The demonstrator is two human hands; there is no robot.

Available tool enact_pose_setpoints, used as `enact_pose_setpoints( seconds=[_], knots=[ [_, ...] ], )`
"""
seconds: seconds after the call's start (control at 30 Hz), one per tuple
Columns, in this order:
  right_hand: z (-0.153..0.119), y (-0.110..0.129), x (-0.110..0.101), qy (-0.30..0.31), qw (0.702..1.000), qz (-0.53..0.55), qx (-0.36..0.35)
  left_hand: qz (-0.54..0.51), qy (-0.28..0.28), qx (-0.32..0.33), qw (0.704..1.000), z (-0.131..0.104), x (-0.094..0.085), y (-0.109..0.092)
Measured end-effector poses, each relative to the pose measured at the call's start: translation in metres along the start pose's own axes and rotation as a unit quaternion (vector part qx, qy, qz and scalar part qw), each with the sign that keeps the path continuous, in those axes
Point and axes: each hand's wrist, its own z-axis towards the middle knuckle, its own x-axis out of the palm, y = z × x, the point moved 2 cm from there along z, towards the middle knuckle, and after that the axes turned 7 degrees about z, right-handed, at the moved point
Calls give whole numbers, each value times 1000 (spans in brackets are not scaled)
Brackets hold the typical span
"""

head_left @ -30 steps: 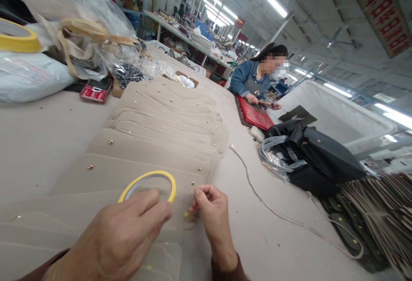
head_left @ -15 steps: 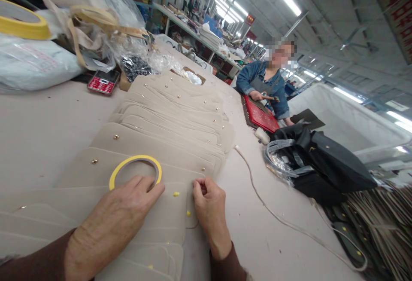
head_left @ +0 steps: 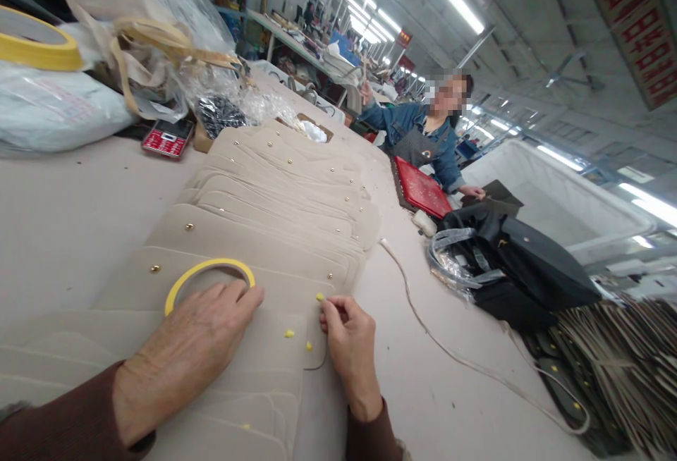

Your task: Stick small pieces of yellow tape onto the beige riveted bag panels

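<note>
My right hand, nearer, pinches just right of a yellow scrap, hold unclear; my left hand grips the tape roll above beige panels toward the desk's near edge.

Before you, flat beige panels lie on the pale tabletop, a red-keyed rectangular device left of their far end, a black bag rightward.

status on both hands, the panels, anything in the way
Left hand on yellow tape roll. Right hand at yellow tape bit, near edge of beige panels. Black bag off right, apart from both hands.
</note>
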Motion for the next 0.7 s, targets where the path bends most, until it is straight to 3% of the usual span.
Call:
enact_pose_setpoints(
  seconds=[0.1, 0.23, 0.47, 0.57, 0.7],
  knots=[
    [-1, 5, 4, -9, 991, -103, -84, -79, -6, 12, 997, -1, 2, 0],
    [5, 12, 12, -14, 974, -202, -99, -148, 2, 38, 988, -3, 1, -12],
    [11, 20, 18, 7, 949, -299, -99, -90, 12, 100, 991, -2, -1, -66],
    [9, 17, 13, 17, 958, -270, -94, -94, -10, 128, 987, 3, 5, -72],
    [7, 10, -1, 18, 989, -113, -93, -153, -121, 154, 969, 3, -2, -48]
  ],
)
